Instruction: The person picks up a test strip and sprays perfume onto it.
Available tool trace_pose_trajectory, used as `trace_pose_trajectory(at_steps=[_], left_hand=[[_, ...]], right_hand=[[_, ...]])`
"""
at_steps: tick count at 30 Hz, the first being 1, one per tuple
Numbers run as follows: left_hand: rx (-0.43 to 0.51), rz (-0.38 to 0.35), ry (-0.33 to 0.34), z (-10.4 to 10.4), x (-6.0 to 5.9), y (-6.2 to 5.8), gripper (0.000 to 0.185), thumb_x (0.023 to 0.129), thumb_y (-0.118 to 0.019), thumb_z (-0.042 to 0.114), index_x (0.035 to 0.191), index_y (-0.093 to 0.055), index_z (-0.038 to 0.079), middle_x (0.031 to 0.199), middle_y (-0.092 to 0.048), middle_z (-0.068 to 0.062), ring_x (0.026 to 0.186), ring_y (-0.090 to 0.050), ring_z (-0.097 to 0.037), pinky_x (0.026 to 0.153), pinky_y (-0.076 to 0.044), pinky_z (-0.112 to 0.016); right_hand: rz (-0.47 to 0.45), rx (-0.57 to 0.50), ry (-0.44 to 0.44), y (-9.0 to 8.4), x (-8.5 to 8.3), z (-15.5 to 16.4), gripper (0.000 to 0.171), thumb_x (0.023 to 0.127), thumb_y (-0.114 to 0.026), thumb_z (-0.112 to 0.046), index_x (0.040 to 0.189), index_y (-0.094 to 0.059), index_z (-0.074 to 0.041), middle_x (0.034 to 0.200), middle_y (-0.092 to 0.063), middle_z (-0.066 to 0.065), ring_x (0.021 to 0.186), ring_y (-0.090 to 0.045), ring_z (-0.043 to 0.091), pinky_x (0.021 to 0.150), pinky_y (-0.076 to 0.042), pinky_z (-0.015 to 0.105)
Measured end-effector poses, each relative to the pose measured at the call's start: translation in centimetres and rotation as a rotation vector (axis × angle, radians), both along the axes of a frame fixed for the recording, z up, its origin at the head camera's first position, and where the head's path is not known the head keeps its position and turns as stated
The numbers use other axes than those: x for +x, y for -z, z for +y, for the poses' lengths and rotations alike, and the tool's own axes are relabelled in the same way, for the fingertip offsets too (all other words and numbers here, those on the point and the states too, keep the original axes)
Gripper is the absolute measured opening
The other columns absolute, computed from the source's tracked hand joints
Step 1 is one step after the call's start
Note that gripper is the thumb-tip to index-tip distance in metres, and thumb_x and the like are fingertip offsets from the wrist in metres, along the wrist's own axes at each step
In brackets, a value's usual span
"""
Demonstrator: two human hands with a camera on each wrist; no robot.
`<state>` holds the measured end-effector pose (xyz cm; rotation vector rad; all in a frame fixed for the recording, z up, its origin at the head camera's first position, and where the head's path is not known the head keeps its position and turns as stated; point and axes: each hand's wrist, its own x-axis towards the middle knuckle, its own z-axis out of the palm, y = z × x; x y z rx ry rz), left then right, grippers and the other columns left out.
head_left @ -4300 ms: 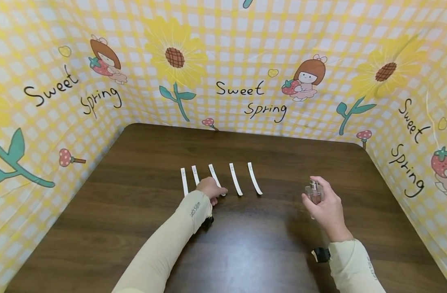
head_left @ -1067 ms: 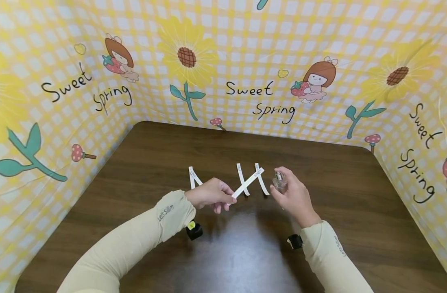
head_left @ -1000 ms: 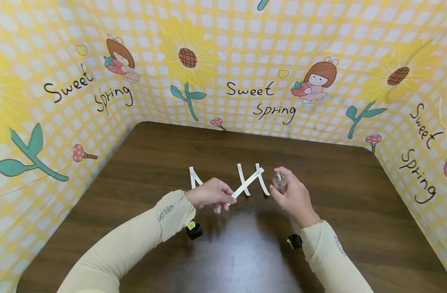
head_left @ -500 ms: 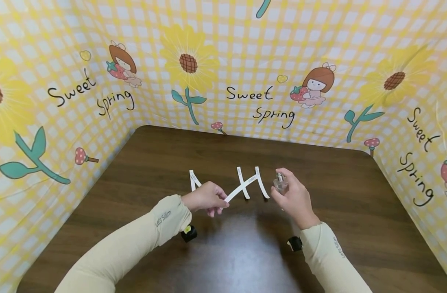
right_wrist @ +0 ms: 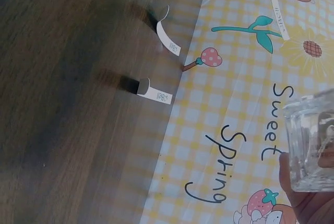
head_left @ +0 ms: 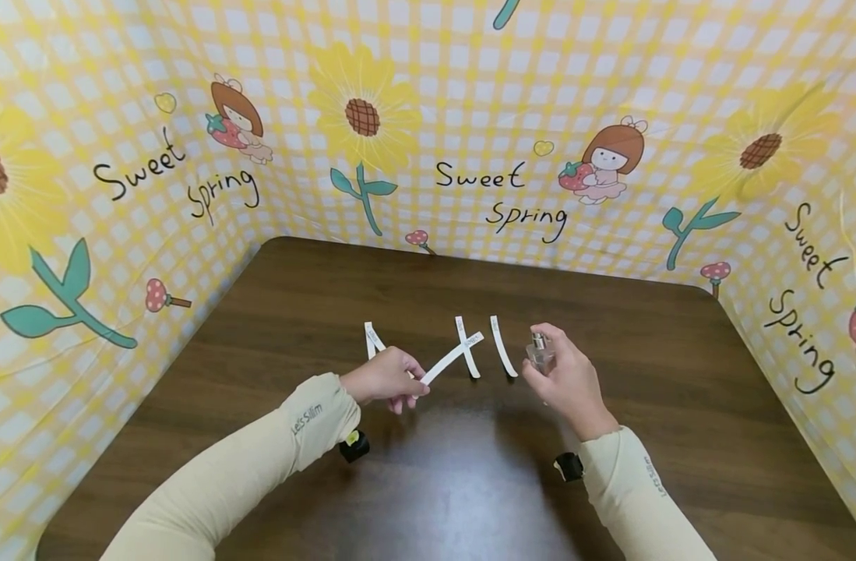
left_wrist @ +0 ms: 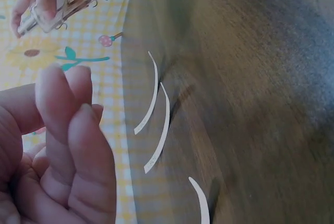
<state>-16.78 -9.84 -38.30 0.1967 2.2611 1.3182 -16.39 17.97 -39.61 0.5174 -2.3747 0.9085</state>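
My left hand (head_left: pixel 385 376) pinches one end of a white perfume test strip (head_left: pixel 445 362) between thumb and fingers. The strip slants up and right over the table, its far end crossing a lying strip (head_left: pixel 473 365) in the head view. In my right hand (head_left: pixel 575 386) is a small clear glass perfume bottle (head_left: pixel 540 356) with a silver spray top, a finger on the top. The held strip's printed end (right_wrist: pixel 282 25) shows in the right wrist view, apart from the bottle (right_wrist: pixel 313 145).
Another curved strip (head_left: pixel 501 351) lies between the held strip and the bottle. Two more strips (head_left: pixel 369 343) lie at the left, partly hidden behind my left hand. All rest on a dark wooden table (head_left: pixel 428 499) walled by yellow checked cloth (head_left: pixel 470 101).
Since the earliest frame, my left hand has lifted the middle strip and my right hand has brought the bottle leftward. Over the last second the strip has drawn slightly left, away from the bottle.
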Motion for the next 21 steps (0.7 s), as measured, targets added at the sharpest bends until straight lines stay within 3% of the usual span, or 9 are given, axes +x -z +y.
trace_pose_trajectory(at_steps=[4,8,13,17,21], left_hand=[[0.072,-0.054,-0.073,-0.2,-0.6,0.6,0.01,0.088,-0.064,-0.001,0.095,-0.064,-0.008,0.056,-0.057,-0.005,0.038,-0.046,-0.006,0.038,-0.042,-0.019],[0.194,-0.134,-0.21,-0.2,-1.6,1.7,0.015,0.091,-0.061,0.0,0.103,-0.06,-0.009,0.058,-0.057,-0.004,0.039,-0.045,-0.004,0.04,-0.041,-0.017],[0.332,-0.169,-0.345,0.2,-3.0,3.1,0.02,0.093,-0.058,0.001,0.11,-0.053,-0.009,0.058,-0.057,-0.002,0.04,-0.046,-0.003,0.042,-0.043,-0.017],[0.371,-0.171,-0.428,0.7,-4.1,3.9,0.023,0.093,-0.057,0.0,0.113,-0.05,-0.008,0.057,-0.057,0.0,0.039,-0.047,-0.003,0.042,-0.044,-0.018],[0.37,-0.19,-0.454,1.3,-4.8,4.7,0.024,0.092,-0.057,0.0,0.114,-0.049,-0.008,0.056,-0.057,0.0,0.038,-0.047,-0.003,0.042,-0.044,-0.018]], right_hand=[[-0.007,0.016,0.011,0.1,0.1,0.3,0.051,0.07,-0.07,-0.007,0.118,-0.054,-0.008,0.065,-0.054,0.006,0.054,-0.053,0.019,0.047,-0.042,0.037],[-0.013,0.022,0.017,0.3,0.2,0.7,0.052,0.069,-0.071,-0.007,0.118,-0.054,-0.007,0.067,-0.055,0.007,0.056,-0.054,0.021,0.047,-0.042,0.037],[-0.018,0.015,0.025,0.4,0.2,1.1,0.052,0.069,-0.071,-0.006,0.118,-0.055,-0.007,0.069,-0.057,0.008,0.056,-0.056,0.022,0.047,-0.042,0.038],[-0.029,0.02,0.034,0.5,0.3,1.3,0.051,0.069,-0.071,-0.006,0.118,-0.056,-0.008,0.071,-0.058,0.008,0.057,-0.057,0.022,0.047,-0.043,0.038],[-0.045,0.026,0.035,0.7,0.4,1.5,0.051,0.07,-0.07,-0.006,0.119,-0.055,-0.007,0.069,-0.057,0.007,0.056,-0.056,0.02,0.047,-0.042,0.037]])
